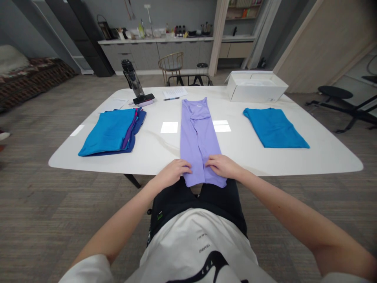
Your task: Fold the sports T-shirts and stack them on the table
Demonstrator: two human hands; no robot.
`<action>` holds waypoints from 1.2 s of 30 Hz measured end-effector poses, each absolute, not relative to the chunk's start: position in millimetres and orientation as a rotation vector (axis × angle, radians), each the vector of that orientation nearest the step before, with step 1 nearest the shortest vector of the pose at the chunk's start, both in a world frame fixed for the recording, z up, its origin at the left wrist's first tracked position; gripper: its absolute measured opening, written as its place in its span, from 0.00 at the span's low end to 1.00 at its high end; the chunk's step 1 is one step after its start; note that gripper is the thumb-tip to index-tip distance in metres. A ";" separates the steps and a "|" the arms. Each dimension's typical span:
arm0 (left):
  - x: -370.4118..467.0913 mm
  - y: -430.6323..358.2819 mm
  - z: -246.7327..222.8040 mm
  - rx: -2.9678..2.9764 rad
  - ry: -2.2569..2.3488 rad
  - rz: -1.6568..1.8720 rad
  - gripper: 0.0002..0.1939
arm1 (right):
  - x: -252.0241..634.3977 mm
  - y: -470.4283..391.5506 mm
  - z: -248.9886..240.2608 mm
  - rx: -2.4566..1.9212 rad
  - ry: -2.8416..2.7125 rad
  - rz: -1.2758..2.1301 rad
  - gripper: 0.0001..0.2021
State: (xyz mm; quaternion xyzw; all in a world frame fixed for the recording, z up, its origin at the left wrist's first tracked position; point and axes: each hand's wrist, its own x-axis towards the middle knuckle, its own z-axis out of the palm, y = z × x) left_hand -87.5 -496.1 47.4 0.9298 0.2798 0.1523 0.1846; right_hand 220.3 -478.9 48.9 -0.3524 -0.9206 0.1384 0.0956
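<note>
A lavender shirt (193, 137) lies in a long, narrow strip on the white table, its two sides turned in toward a lengthwise middle line and a sleeve folded over near the far end. Its near end hangs over the table's front edge above my lap. My left hand (176, 172) touches the strip's left side near that end, fingers apart on the cloth. On the right half, my right hand (223, 165) rests with bent, parted fingertips by the middle line. Neither hand visibly bunches the fabric, and the undersides of my fingers are hidden.
The white table (159, 157) holds a pile of folded blue and purple clothes (107, 131) at left and a folded blue garment (275, 127) at right. Farther back are a handheld vacuum (135, 84), papers (176, 92), a pen (171, 98) and a white box (255, 88).
</note>
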 end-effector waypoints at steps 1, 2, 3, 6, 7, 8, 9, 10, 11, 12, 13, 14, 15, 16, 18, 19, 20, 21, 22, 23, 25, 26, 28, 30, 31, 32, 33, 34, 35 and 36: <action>-90.6 -487.4 45.5 2.610 0.749 0.422 0.24 | 228.5 -476.1 49.5 -1.069 -2.719 0.435 0.16; -93.1 -479.9 44.0 2.592 0.720 0.411 0.23 | 237.5 -473.4 50.2 -1.094 -2.706 0.465 0.17; -95.0 -473.4 42.9 2.568 0.695 0.400 0.22 | 246.8 -470.8 50.8 -1.117 -2.691 0.503 0.17; -97.2 -460.0 41.4 2.516 0.636 0.372 0.14 | 269.8 -466.1 50.8 -1.145 -2.641 0.648 0.15; -96.5 -457.3 41.3 2.510 0.625 0.368 0.11 | 274.3 -465.5 49.9 -1.142 -2.628 0.693 0.14; -95.0 -455.1 41.5 2.508 0.620 0.369 0.09 | 276.8 -465.1 48.7 -1.136 -2.615 0.731 0.12; -93.0 -453.5 41.9 2.503 0.618 0.373 0.09 | 277.3 -464.6 47.3 -1.125 -2.603 0.763 0.10; -90.5 -452.3 42.4 2.489 0.624 0.380 0.10 | 276.3 -464.0 45.8 -1.115 -2.594 0.786 0.09; -87.8 -451.4 43.1 2.459 0.649 0.396 0.11 | 274.3 -463.0 44.4 -1.110 -2.587 0.800 0.08; -85.1 -450.6 44.0 2.416 0.694 0.424 0.11 | 271.7 -461.7 43.4 -1.115 -2.580 0.802 0.08; -82.6 -449.9 44.8 2.364 0.753 0.459 0.11 | 269.2 -460.1 43.0 -1.128 -2.575 0.794 0.09; -80.4 -449.3 45.6 2.309 0.816 0.497 0.10 | 267.3 -458.4 43.1 -1.142 -2.571 0.781 0.09; -78.7 -448.5 46.1 2.261 0.874 0.531 0.10 | 266.2 -457.0 43.8 -1.156 -2.565 0.770 0.09; -77.2 -447.8 46.3 2.227 0.919 0.556 0.10 | 266.2 -455.9 45.1 -1.161 -2.558 0.772 0.09; -75.3 -446.0 45.3 2.213 0.950 0.556 0.10 | 269.3 -455.6 48.7 -1.132 -2.559 0.828 0.09; -74.6 -445.2 44.1 2.225 0.948 0.542 0.10 | 272.1 -456.3 50.5 -1.111 -2.566 0.869 0.09; -73.9 -444.3 42.5 2.243 0.941 0.525 0.11 | 275.2 -457.2 52.1 -1.095 -2.579 0.908 0.10; -73.2 -443.3 40.8 2.262 0.928 0.508 0.11 | 278.3 -458.1 53.3 -1.088 -2.596 0.939 0.10; -72.5 -442.3 38.9 2.278 0.914 0.497 0.12 | 281.1 -458.8 54.0 -1.088 -2.614 0.958 0.08; -71.8 -441.1 37.2 2.289 0.901 0.492 0.13 | 283.3 -459.2 54.3 -1.095 -2.632 0.969 0.06; -70.3 -438.2 34.8 2.299 0.882 0.490 0.15 | 285.3 -458.6 54.4 -1.101 -2.671 0.985 0.04; -69.7 -436.6 34.2 2.301 0.877 0.490 0.15 | 285.3 -457.7 54.4 -1.097 -2.692 0.990 0.03; -68.5 -433.7 34.7 2.302 0.869 0.487 0.16 | 283.8 -455.6 55.0 -1.082 -2.738 0.993 0.03; -67.8 -432.2 37.8 2.311 0.852 0.472 0.16 | 281.5 -453.6 56.1 -1.074 -2.782 0.988 0.05; -67.4 -432.2 40.2 2.322 0.842 0.459 0.16 | 280.2 -452.8 56.7 -1.076 -2.799 0.986 0.05; -67.0 -432.9 43.0 2.337 0.832 0.437 0.17 | 278.9 -452.0 57.3 -1.080 -2.808 0.996 0.06; -66.5 -434.0 46.1 2.358 0.820 0.406 0.19 | 277.4 -451.2 58.1 -1.086 -2.804 1.022 0.06; -65.7 -435.6 49.1 2.381 0.809 0.373 0.21 | 275.9 -450.2 59.3 -1.090 -2.786 1.069 0.06; -64.8 -437.3 52.0 2.401 0.796 0.341 0.23 | 274.4 -449.0 61.4 -1.087 -2.754 1.139 0.06; -63.6 -438.9 54.6 2.410 0.782 0.317 0.21 | 273.0 -447.2 64.6 -1.077 -2.711 1.227 0.07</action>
